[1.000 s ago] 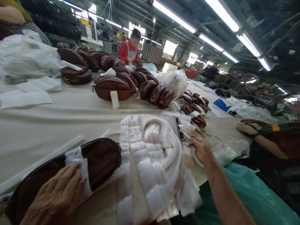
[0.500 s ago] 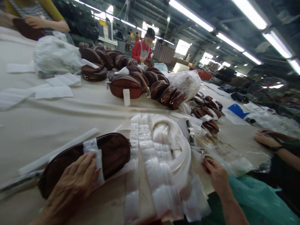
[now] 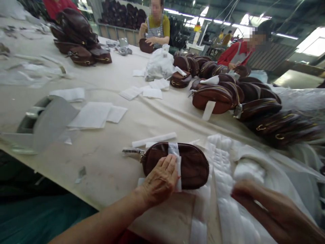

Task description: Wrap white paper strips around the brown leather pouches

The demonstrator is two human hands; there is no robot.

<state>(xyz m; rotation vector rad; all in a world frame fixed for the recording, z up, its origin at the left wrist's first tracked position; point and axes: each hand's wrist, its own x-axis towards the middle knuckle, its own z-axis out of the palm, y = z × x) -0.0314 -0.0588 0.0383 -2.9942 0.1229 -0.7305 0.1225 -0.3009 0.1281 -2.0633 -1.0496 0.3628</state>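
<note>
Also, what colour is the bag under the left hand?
Dark brown; head view.

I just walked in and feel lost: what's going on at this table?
The left hand lies on a white strip that crosses a dark brown bag. The right hand, blurred, is by white padded strips; whether it holds anything is unclear. Across the table, a person in yellow holds a brown piece. More bags lie piled up.

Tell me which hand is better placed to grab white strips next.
Probably the right hand: it is close by the white strips, though blur hides whether it is empty. The left hand rests on the band across the bag and would have to leave it.
</note>
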